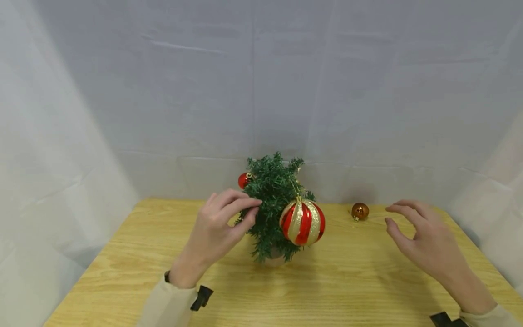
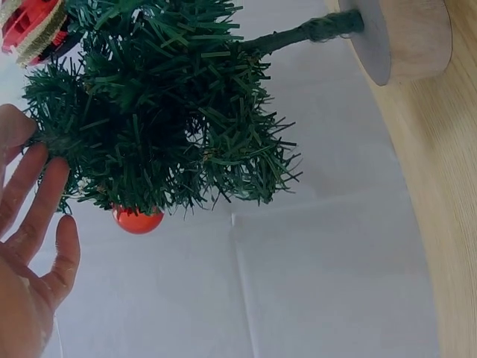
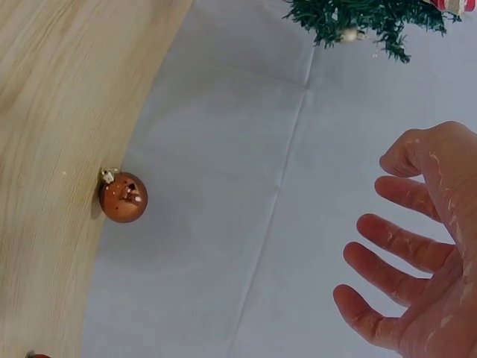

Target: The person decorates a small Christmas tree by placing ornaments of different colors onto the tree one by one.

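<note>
A small artificial Christmas tree (image 1: 271,195) with a round wooden base (image 2: 417,37) stands on the table. My left hand (image 1: 224,218) is at its left side, pinching a branch tip between thumb and index finger; the other fingers are loosely extended (image 2: 48,194). A large red-and-gold striped bauble (image 1: 302,222) hangs at the tree's front right. Behind the foliage on the left shows a small red bauble (image 2: 138,220). My right hand (image 1: 429,240) hovers over the table's right side, fingers apart and gently bent, holding nothing. Left of it lies a shiny brown bauble (image 3: 123,198).
The wooden table (image 1: 163,254) ends at a pale cloth backdrop (image 1: 204,113), with cloth on both sides too. Something small and red (image 3: 37,356) peeks in at the bottom left of the right wrist view.
</note>
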`<action>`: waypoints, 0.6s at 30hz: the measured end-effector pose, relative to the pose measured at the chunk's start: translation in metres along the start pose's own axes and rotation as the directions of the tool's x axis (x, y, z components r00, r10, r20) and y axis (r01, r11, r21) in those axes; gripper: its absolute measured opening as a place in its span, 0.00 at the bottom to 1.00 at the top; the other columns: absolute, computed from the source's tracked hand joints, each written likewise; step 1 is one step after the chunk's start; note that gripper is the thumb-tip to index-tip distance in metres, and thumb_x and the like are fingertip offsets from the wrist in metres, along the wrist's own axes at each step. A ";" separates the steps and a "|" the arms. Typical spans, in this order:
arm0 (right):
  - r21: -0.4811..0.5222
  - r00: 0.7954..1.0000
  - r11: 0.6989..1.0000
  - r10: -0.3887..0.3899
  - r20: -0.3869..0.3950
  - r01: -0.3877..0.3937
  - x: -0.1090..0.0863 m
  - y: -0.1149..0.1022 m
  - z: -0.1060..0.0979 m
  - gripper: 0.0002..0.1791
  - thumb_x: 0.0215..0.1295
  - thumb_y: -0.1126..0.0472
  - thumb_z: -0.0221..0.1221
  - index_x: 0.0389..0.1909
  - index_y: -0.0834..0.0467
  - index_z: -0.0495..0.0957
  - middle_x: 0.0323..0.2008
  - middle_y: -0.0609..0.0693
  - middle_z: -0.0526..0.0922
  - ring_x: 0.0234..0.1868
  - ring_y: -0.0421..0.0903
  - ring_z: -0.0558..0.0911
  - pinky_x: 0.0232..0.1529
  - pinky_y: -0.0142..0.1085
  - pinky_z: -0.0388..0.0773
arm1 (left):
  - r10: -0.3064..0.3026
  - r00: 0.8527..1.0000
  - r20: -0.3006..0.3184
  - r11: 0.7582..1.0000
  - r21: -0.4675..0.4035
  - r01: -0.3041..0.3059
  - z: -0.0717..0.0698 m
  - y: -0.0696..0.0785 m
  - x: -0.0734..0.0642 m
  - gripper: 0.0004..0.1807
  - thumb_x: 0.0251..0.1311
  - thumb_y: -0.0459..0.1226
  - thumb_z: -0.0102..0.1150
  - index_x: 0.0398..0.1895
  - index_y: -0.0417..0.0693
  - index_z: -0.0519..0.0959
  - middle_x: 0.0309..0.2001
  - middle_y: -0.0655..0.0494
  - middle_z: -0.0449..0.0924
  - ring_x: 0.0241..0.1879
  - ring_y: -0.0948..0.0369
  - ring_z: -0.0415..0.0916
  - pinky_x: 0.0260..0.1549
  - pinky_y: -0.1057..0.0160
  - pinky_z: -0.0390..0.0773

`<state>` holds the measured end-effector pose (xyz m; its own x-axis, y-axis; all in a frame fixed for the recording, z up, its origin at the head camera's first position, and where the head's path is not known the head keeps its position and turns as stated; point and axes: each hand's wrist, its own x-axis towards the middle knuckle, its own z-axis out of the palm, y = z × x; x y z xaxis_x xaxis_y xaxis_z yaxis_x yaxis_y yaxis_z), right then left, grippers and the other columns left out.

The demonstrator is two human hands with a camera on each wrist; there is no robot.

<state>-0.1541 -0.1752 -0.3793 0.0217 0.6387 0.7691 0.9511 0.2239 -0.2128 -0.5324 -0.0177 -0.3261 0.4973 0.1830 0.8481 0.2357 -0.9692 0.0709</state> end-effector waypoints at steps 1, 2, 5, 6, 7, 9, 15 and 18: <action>-0.008 1.000 1.000 0.017 -0.002 -0.017 -0.001 -0.001 -0.001 0.18 0.50 0.72 0.70 0.44 0.59 0.85 0.47 0.56 0.84 0.44 0.55 0.80 0.40 0.31 0.67 | 0.006 1.000 -0.003 1.000 -0.012 -0.006 0.000 -0.002 0.000 0.10 0.55 0.31 0.71 0.41 0.46 0.89 0.38 0.54 0.86 0.34 0.59 0.81 0.33 0.60 0.72; -0.015 0.999 0.999 0.031 -0.007 -0.032 -0.003 -0.002 -0.003 0.18 0.50 0.72 0.70 0.44 0.59 0.85 0.47 0.56 0.84 0.44 0.55 0.80 0.40 0.32 0.67 | 0.013 1.000 -0.005 1.000 -0.023 -0.013 0.001 -0.004 0.000 0.10 0.55 0.31 0.71 0.41 0.46 0.89 0.38 0.54 0.86 0.34 0.59 0.81 0.32 0.60 0.72; -0.033 0.997 0.997 0.068 -0.021 -0.069 -0.007 -0.002 -0.008 0.18 0.50 0.72 0.70 0.45 0.59 0.85 0.47 0.55 0.84 0.43 0.49 0.79 0.39 0.31 0.68 | 0.034 0.999 -0.012 0.998 -0.054 -0.035 0.002 -0.008 0.000 0.09 0.56 0.31 0.70 0.41 0.46 0.89 0.38 0.53 0.86 0.34 0.59 0.81 0.32 0.60 0.71; -0.039 0.997 0.996 0.076 -0.028 -0.077 -0.008 -0.001 -0.010 0.18 0.51 0.72 0.69 0.45 0.59 0.85 0.47 0.55 0.84 0.43 0.46 0.78 0.39 0.30 0.68 | 0.042 0.999 -0.015 0.997 -0.061 -0.043 0.003 -0.009 0.000 0.09 0.56 0.31 0.70 0.41 0.46 0.89 0.38 0.53 0.86 0.34 0.59 0.81 0.32 0.61 0.72; -0.048 0.996 0.995 0.080 -0.035 -0.082 -0.009 -0.001 -0.013 0.18 0.51 0.72 0.69 0.45 0.59 0.85 0.46 0.55 0.84 0.40 0.43 0.77 0.37 0.29 0.68 | 0.050 0.999 -0.019 0.996 -0.067 -0.051 0.003 -0.009 0.001 0.09 0.55 0.31 0.70 0.41 0.46 0.89 0.38 0.53 0.86 0.33 0.59 0.81 0.32 0.61 0.71; -0.067 0.995 0.993 0.094 -0.044 -0.097 -0.011 0.000 -0.017 0.18 0.52 0.72 0.69 0.45 0.60 0.85 0.46 0.56 0.84 0.40 0.42 0.76 0.35 0.28 0.68 | 0.061 0.998 -0.025 0.995 -0.077 -0.062 0.004 -0.011 0.001 0.09 0.55 0.31 0.70 0.41 0.46 0.89 0.38 0.53 0.86 0.33 0.59 0.81 0.31 0.61 0.71; -0.130 0.986 0.978 0.156 -0.049 -0.162 -0.020 -0.001 -0.027 0.16 0.54 0.72 0.68 0.45 0.61 0.85 0.46 0.58 0.84 0.44 0.54 0.78 0.39 0.27 0.67 | 0.073 0.997 -0.034 0.991 -0.109 -0.077 0.005 -0.016 0.000 0.09 0.56 0.32 0.71 0.41 0.46 0.90 0.38 0.53 0.86 0.34 0.59 0.81 0.31 0.61 0.70; -0.185 0.982 0.964 0.187 -0.036 -0.191 -0.027 -0.002 -0.031 0.15 0.56 0.70 0.68 0.45 0.61 0.85 0.47 0.60 0.84 0.35 0.52 0.79 0.36 0.26 0.67 | 0.079 0.996 -0.035 0.988 -0.130 -0.083 0.006 -0.019 0.000 0.10 0.56 0.31 0.71 0.41 0.46 0.90 0.38 0.53 0.86 0.33 0.59 0.81 0.31 0.61 0.69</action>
<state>-0.1466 -0.2155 -0.3809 0.2104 0.6425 0.7368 0.9698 -0.0422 -0.2401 -0.5323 0.0014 -0.3308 0.4852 0.0997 0.8687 0.0834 -0.9942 0.0676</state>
